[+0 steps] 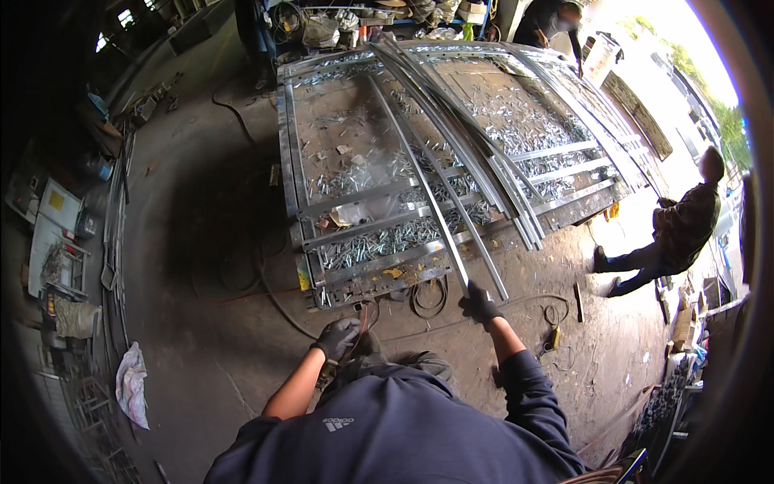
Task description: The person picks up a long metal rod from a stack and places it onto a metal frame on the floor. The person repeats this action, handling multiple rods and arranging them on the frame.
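Note:
My right hand (481, 306), in a dark glove, is closed round the near end of a long, narrow metal bar (431, 198). The bar slants away across the large work table (387, 273). Beside it lies a second thin metal strip (459, 211), whose near end overhangs the table's front edge. My left hand (339, 337), also in a dark glove, is low in front of the table with its fingers curled. A thin reddish-brown piece shows beside those fingers; what they hold is hidden.
Metal offcuts (371, 244) litter the table between metal rails, and a bundle of long profiles (476, 153) crosses it. One person (685, 214) stands at the right, another (552, 24) at the far corner. A cable (278, 302) and a coiled hose (428, 298) lie on the floor.

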The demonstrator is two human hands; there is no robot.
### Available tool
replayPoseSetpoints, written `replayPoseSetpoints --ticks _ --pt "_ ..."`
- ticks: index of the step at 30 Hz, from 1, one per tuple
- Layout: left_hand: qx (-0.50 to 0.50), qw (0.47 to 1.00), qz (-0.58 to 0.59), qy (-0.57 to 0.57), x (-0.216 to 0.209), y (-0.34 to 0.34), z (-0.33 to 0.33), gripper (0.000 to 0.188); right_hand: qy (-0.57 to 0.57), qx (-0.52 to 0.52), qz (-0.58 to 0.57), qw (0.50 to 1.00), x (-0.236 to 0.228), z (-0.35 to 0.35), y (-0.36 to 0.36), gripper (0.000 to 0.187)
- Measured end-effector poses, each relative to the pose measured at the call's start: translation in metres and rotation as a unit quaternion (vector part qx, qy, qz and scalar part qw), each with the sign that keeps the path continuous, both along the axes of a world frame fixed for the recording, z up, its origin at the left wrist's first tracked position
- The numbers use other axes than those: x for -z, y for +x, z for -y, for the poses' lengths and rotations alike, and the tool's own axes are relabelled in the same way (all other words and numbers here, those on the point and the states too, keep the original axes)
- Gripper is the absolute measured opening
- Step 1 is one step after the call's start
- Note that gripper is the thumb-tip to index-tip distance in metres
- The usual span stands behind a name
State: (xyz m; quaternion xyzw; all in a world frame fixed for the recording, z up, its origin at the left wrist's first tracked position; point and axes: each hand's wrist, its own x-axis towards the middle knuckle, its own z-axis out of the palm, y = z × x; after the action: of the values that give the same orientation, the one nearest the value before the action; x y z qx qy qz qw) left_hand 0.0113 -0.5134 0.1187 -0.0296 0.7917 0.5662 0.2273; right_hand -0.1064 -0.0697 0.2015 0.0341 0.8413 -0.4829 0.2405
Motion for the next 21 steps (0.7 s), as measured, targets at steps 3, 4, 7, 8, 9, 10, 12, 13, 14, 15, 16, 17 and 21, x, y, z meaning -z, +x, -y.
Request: replayPoseSetpoints --ticks 3,4,7,8,9,10,12,13,14,15,16,17,21 --pt "0.027 0.999 -0.021 0.042 0.001 -0.005 0.005 0.024 -0.318 0.128 0.13 0.93 -0.022 0.058 0.05 0.037" --pt "0.046 0.997 -0.05 0.048 0.002 -0.007 0.003 0.024 -0.324 0.136 0.15 0.924 -0.023 0.072 0.065 0.034" --pt "0.012 0.974 0.084 0.209 0.005 0.0 -0.016 0.024 -0.395 0.178 0.101 0.896 -0.004 0.108 0.116 0.017" --pt "-0.023 0.952 0.174 0.251 0.005 0.007 -0.024 0.024 -0.404 0.19 0.139 0.884 0.006 0.11 0.133 0.018" --pt "-0.02 0.944 0.206 0.256 0.006 0.011 -0.034 0.024 -0.415 0.184 0.152 0.878 0.019 0.114 0.155 0.019" --pt "-0.015 0.93 0.253 0.267 0.007 0.017 -0.044 0.023 -0.347 0.217 0.156 0.899 0.033 0.115 0.176 0.025" --pt "-0.004 0.911 0.32 0.261 0.014 0.035 -0.063 0.024 0.068 0.15 -0.027 0.986 0.063 0.115 0.243 0.037" --pt "0.004 0.905 0.342 0.251 0.019 0.039 -0.071 0.025 0.192 0.087 -0.142 0.967 0.076 0.11 0.287 0.034" --pt "0.008 0.904 0.362 0.228 0.025 0.046 -0.076 0.026 0.179 0.087 -0.1 0.975 0.087 0.104 0.334 0.033" --pt "0.007 0.904 0.364 0.225 0.032 0.055 -0.081 0.027 0.182 0.088 -0.102 0.974 0.098 0.1 0.387 0.033" --pt "0.002 0.906 0.365 0.214 0.04 0.063 -0.086 0.029 0.202 0.08 -0.057 0.974 0.105 0.094 0.446 0.034" --pt "-0.002 0.909 0.367 0.195 0.048 0.069 -0.093 0.03 0.197 0.094 -0.001 0.976 0.11 0.087 0.503 0.035" --pt "-0.062 0.86 0.43 0.269 0.075 0.101 -0.103 0.044 0.171 0.097 0.299 0.934 0.1 0.061 0.695 0.043"
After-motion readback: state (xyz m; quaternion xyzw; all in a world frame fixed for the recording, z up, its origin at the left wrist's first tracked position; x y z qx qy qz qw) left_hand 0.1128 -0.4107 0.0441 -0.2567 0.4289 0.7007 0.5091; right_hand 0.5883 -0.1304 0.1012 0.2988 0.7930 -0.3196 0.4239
